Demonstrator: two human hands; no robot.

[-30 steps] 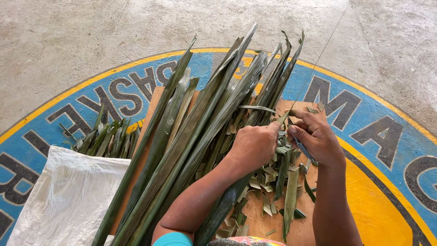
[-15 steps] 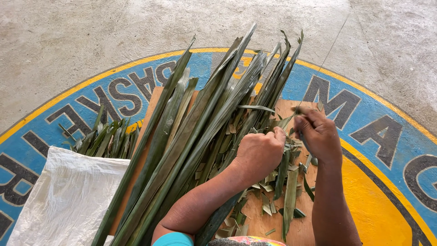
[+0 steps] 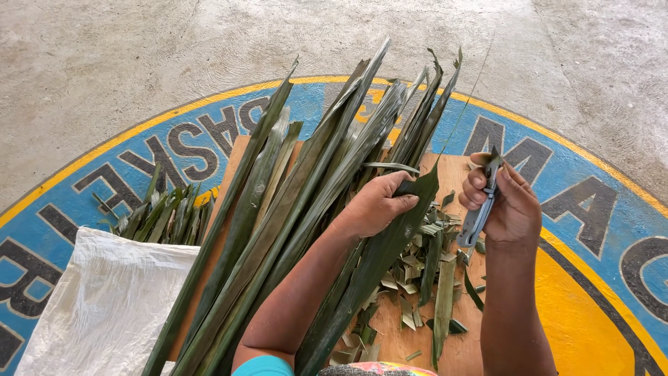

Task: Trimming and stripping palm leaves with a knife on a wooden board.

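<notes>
1. A rough concrete floor (image 3: 139, 49) carries a large painted round emblem (image 3: 591, 209) in blue and yellow with a dark rim of lettering; a wooden board (image 3: 410, 341) lies on it as the work surface.
2. A sheaf of long green leaves (image 3: 299, 195), narrow and pointed, lies fanned across the board, tips away from the person, probably so that one can be drawn out at a time.
3. The left hand (image 3: 376, 205) presses down on one long leaf (image 3: 369, 278), fingers curled over its upper end beside the cut tip, seemingly to pin it flat and steady against the board.
4. The right hand (image 3: 511, 205) is closed around a small knife (image 3: 480, 212) with a grey handle, held upright and just apart from the leaf.
5. Short green trimmings (image 3: 424, 264) litter the board between the two forearms.
6. A second bunch of shorter leaf pieces (image 3: 163, 216) sits left of the board, apart from the uncut sheaf, above a white woven sack (image 3: 104, 306) spread on the floor.
</notes>
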